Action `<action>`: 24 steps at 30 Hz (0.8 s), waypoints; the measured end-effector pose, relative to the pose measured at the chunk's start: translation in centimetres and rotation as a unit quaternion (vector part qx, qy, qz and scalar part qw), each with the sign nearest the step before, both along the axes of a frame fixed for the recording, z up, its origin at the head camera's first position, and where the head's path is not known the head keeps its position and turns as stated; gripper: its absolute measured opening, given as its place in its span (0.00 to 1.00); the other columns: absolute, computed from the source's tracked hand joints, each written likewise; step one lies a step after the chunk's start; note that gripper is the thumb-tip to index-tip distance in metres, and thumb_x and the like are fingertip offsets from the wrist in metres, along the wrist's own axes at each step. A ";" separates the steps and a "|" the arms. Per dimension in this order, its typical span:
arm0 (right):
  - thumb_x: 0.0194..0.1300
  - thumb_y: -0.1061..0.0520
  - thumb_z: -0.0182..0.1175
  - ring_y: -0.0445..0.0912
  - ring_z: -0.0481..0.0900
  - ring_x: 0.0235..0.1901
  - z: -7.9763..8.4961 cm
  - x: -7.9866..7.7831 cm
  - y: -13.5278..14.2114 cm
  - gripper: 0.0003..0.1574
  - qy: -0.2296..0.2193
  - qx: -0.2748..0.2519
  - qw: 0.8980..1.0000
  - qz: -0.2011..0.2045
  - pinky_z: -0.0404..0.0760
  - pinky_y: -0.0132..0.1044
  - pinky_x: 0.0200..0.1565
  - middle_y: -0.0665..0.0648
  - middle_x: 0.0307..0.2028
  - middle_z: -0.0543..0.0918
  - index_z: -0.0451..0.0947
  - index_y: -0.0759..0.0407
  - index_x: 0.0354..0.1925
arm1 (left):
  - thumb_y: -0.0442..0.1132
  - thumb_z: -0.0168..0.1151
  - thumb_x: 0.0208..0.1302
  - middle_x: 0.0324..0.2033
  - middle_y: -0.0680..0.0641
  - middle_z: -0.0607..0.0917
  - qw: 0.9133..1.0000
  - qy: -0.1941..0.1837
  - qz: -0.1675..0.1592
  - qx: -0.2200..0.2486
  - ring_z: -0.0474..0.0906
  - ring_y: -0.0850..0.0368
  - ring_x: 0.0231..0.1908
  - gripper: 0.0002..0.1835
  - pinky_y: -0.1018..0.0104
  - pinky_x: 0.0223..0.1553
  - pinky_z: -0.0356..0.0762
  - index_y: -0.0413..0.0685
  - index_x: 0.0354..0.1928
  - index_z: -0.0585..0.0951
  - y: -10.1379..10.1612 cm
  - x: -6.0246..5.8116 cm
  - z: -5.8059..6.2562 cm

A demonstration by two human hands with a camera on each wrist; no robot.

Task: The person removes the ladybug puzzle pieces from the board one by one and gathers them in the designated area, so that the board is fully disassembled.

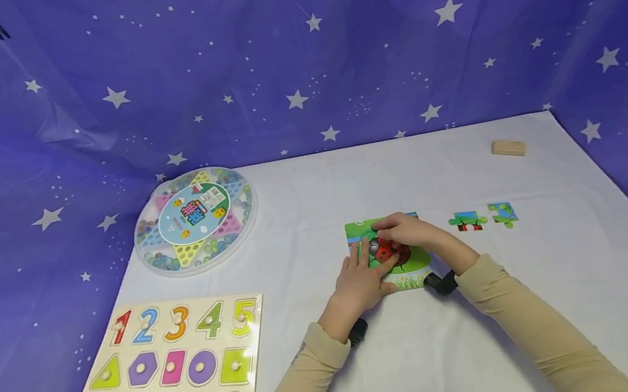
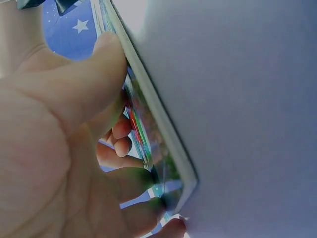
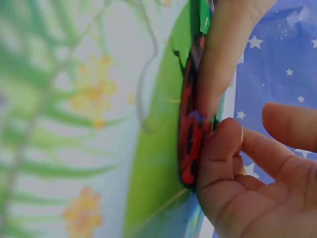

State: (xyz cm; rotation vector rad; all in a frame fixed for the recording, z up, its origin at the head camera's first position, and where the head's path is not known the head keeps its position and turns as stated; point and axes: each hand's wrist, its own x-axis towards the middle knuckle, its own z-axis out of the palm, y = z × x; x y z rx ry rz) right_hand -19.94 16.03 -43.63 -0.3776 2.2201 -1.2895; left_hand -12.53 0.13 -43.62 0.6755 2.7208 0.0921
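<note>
A jigsaw puzzle with a red ladybug picture lies flat on the white table. My left hand rests on its left part, fingers spread. In the left wrist view the thumb lies along the puzzle's thick edge. Over the upper part of the picture, my right hand touches the puzzle with bent fingers. The right wrist view has these fingertips against the ladybug, the right thumb standing apart. Both hands cover part of the picture.
Two loose puzzle pieces, one with red and black and one blue-green, lie to the right. A wooden block sits at the back right. On the left are a round marble game box and a number peg board.
</note>
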 end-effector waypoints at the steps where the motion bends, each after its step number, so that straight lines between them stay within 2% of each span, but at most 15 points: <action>1: 0.68 0.60 0.46 0.49 0.73 0.33 -0.1 0.0 0.0 0.26 -0.007 -0.008 1.000 -0.007 0.73 0.39 0.36 0.69 0.49 0.73 0.62 0.73 0.60 | 0.61 0.47 0.61 0.68 0.38 0.43 1.000 0.000 0.000 0.003 0.37 0.40 0.66 0.31 0.51 0.61 0.52 0.74 0.67 0.55 -0.1 0.0 -0.1; 7: 0.66 0.62 0.49 0.50 0.71 0.37 -0.3 0.0 0.0 0.25 -0.025 -0.043 0.998 -0.028 0.72 0.38 0.37 0.64 0.45 0.73 0.63 0.72 0.59 | 0.60 0.50 0.60 0.68 0.38 0.43 1.000 -0.006 0.001 0.020 0.36 0.40 0.66 0.32 0.52 0.61 0.52 0.74 0.67 0.57 -0.5 -0.1 -0.3; 15: 0.66 0.59 0.50 0.52 0.72 0.44 -0.1 0.1 -0.4 0.24 -0.032 -0.056 0.998 -0.004 0.73 0.41 0.42 0.66 0.53 0.71 0.66 0.69 0.58 | 0.59 0.51 0.59 0.68 0.37 0.41 0.999 -0.012 0.002 0.041 0.34 0.40 0.66 0.32 0.51 0.62 0.50 0.72 0.67 0.58 -0.8 -0.2 -0.5; 21: 0.67 0.59 0.48 0.50 0.71 0.31 0.1 0.6 -0.9 0.30 -0.023 -0.031 0.999 -0.029 0.73 0.38 0.33 0.68 0.45 0.71 0.57 0.75 0.61 | 0.59 0.51 0.59 0.68 0.37 0.41 0.999 -0.016 0.002 0.043 0.34 0.40 0.66 0.32 0.52 0.62 0.49 0.73 0.67 0.57 -0.7 -0.2 -0.5; 24: 0.66 0.60 0.47 0.49 0.71 0.29 0.2 0.7 -0.9 0.31 -0.023 -0.020 0.999 -0.032 0.73 0.37 0.31 0.68 0.45 0.71 0.54 0.77 0.62 | 0.59 0.51 0.59 0.68 0.37 0.41 0.999 -0.018 -0.001 0.045 0.34 0.39 0.66 0.32 0.53 0.62 0.50 0.73 0.67 0.57 -0.7 -0.2 -0.4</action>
